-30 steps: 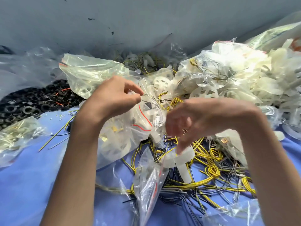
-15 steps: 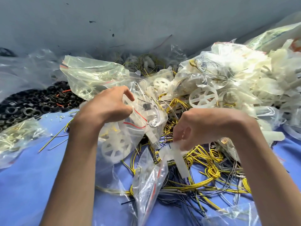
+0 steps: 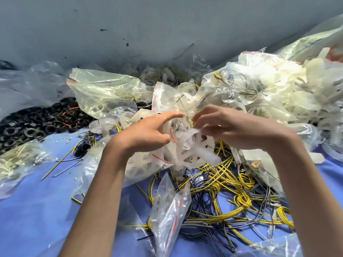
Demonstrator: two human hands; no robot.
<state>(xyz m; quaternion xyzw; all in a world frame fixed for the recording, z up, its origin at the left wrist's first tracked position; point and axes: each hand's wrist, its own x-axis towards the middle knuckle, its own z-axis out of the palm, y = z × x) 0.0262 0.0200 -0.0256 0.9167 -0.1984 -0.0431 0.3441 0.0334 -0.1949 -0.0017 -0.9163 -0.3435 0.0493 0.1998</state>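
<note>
Between the hands, a white plastic wheel (image 3: 196, 156) — the right hand (image 3: 232, 130) pinches it, fingers curled; the left hand (image 3: 146, 132), index and thumb spread, rests on the clear bag (image 3: 137, 166) beneath.

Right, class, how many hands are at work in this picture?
2. The left hand rests on a clear bag; the right hand pinches a white plastic wheel beside it. No others show.
</note>
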